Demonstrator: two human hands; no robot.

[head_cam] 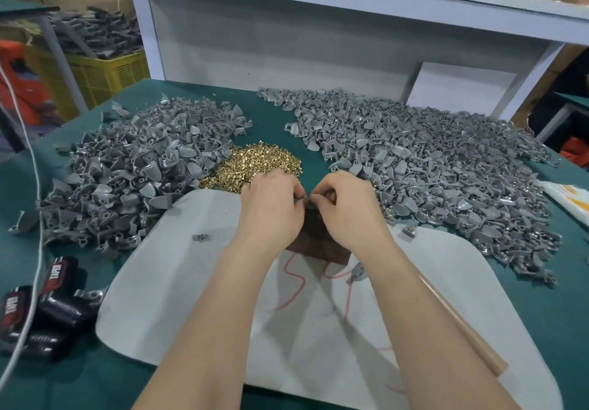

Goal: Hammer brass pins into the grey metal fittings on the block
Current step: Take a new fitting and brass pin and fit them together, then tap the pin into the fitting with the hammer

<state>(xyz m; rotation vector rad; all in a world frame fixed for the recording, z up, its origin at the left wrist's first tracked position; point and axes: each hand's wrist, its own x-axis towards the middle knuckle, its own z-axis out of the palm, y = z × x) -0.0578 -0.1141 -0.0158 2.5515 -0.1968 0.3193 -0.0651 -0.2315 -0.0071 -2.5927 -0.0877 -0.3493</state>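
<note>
My left hand (271,204) and my right hand (350,207) meet fingertip to fingertip over the far end of a dark brown block (314,247). Between them they pinch a small grey metal fitting (305,201), mostly hidden by the fingers. I cannot tell whether a pin is in it. A heap of brass pins (255,162) lies just beyond my left hand. The hammer lies at my right forearm, its head (358,271) by the block and its wooden handle (459,323) running toward me.
Large heaps of grey fittings lie on the green table at left (134,167) and right (430,167). A grey mat (178,298) carries the block. Black hand grippers (47,301) and a white cable (35,205) lie at the left edge. A white shelf unit (287,36) stands behind.
</note>
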